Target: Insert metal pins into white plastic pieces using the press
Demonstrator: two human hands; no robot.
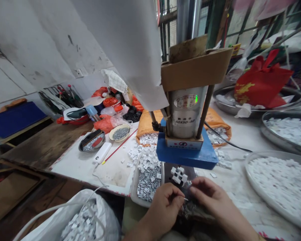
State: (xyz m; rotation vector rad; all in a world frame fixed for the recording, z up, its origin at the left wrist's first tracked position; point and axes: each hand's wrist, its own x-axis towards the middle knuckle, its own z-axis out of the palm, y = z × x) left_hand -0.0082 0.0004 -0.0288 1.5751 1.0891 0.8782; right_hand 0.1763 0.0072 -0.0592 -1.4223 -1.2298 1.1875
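Note:
My left hand (163,209) and my right hand (210,197) meet at the bottom centre, below a small pneumatic press (185,117) with a blue base. Between the fingertips of both hands is a thin metal pin (185,199). Just above the hands a cluster of white plastic pieces (179,174) sits under the press. To the left of my left hand a clear tray (134,190) holds many metal pins and some white pieces.
A large tray of white pieces (278,182) lies right, more metal pans (286,129) behind it, a red bag (262,82) further back. An orange sack (145,124), small bowls (119,133), a white power bank (102,152) and a plastic bag (77,221) lie left.

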